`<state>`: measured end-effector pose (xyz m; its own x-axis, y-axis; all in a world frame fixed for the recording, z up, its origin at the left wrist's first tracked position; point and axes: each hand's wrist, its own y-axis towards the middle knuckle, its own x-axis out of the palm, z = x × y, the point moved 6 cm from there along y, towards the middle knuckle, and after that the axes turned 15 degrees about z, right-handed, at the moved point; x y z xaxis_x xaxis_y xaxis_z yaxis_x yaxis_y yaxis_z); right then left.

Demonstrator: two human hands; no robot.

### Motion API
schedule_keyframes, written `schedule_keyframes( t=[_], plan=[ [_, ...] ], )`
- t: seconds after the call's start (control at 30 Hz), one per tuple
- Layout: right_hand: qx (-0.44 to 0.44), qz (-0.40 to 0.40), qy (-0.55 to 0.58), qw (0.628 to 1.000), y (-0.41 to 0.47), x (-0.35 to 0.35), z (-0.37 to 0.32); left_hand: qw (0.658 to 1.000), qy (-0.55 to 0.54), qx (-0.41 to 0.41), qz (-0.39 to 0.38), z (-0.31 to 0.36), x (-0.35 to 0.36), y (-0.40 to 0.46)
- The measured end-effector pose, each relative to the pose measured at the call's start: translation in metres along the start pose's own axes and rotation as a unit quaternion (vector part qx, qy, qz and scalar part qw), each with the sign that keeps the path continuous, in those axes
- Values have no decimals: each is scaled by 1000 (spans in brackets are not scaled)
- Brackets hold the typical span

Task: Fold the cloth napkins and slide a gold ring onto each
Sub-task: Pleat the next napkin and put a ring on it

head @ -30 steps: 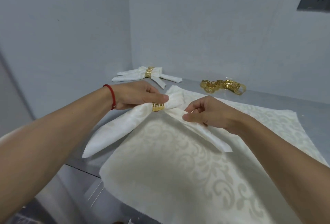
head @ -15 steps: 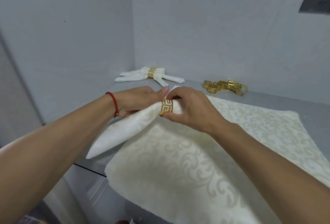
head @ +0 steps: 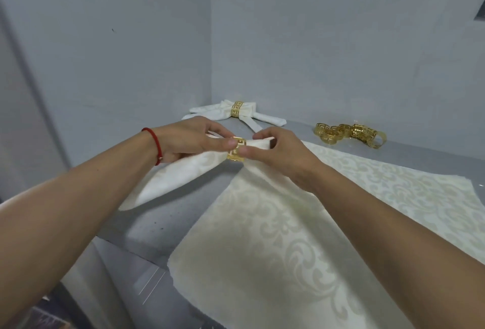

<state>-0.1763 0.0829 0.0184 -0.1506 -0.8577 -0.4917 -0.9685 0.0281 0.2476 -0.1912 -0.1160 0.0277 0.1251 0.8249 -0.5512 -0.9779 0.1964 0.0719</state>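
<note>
The folded napkin [head: 178, 173] is held raised over the table [head: 199, 213] near its left edge, its loose tail pointing down-left toward the front edge. The left hand [head: 189, 142] is curled round the cloth just left of the gold ring [head: 236, 150], thumb pressed on the band. The right hand [head: 278, 152] is closed on the cloth end at the ring's right side, thumb touching the band.

Judgement: the ring is being seated at mid-length. The cloth is best kept bunched tight by the left hand while the band is drawn along; slack would let folds snag.

A flat napkin [head: 301, 223] is spread under the right forearm and overhangs the front edge, so drag is to be avoided. A finished napkin [head: 236, 112] lies in the back corner by the wall; room beside it is open. Spare rings [head: 349, 133] are heaped at the back edge, rightward.
</note>
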Motion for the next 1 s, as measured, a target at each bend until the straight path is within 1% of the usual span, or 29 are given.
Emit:
schedule_keyframes(
  t=[0.07,0.13,0.23,0.3,0.37,0.47,0.5,0.53,0.6,0.67,0.7,0.77,0.87,1.0],
  plan=[
    [65,-25,64,996,19,16,13,1000,-11,-21,7,-15,-14,12],
    [93,-19,99,991,34,28,22,999,-14,-34,24,-26,-24,24],
    [106,13,121,987,60,50,35,994,29,-27,101,-36,-40,47],
    [119,54,116,985,84,63,43,984,68,-13,163,-43,-47,67],
    [126,104,104,981,113,75,47,964,110,6,240,-51,-51,88],
    [105,153,45,982,145,84,49,924,125,32,359,-69,-36,102],
    [90,162,16,983,155,87,50,911,140,40,385,-77,-27,105],
    [78,174,-4,982,164,89,51,904,164,43,394,-85,-18,107],
    [72,206,-8,976,182,91,55,897,211,59,383,-98,-3,116],
    [68,231,-16,970,198,91,58,880,283,85,372,-101,1,124],
    [70,237,-15,969,207,91,59,872,324,80,358,-102,2,126],
    [80,242,-5,967,223,93,63,868,372,55,324,-106,6,131],
    [85,246,-10,965,240,98,71,882,387,29,269,-113,13,135],
    [70,253,-52,964,253,104,77,889,387,18,244,-114,14,136]
  ],
)
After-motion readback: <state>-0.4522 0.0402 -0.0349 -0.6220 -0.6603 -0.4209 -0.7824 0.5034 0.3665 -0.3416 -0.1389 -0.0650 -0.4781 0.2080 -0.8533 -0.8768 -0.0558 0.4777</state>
